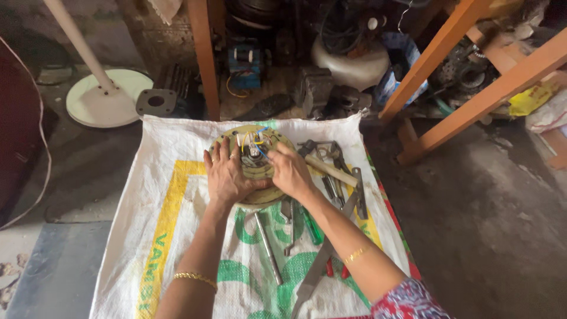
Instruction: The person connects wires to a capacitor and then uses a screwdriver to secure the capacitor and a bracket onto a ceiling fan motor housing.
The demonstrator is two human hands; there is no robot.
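A round, dirty yellowish fan motor housing (273,195) lies on a white woven sack (171,248) spread on the floor. Coloured wires (255,142) stick up from its centre. My left hand (226,176) rests flat on the housing's left side, fingers spread. My right hand (289,169) sits on its right side, fingertips pinched at the wires near the hub. Both wrists wear gold bangles.
Tools lie on the sack right of the housing: a wooden-handled hammer (332,171), pliers (338,155), a green-handled screwdriver (312,229), a metal rod (269,248), red-handled snips (312,274). A white fan base (103,100) stands back left. Orange wooden legs (204,56) and motor clutter are behind.
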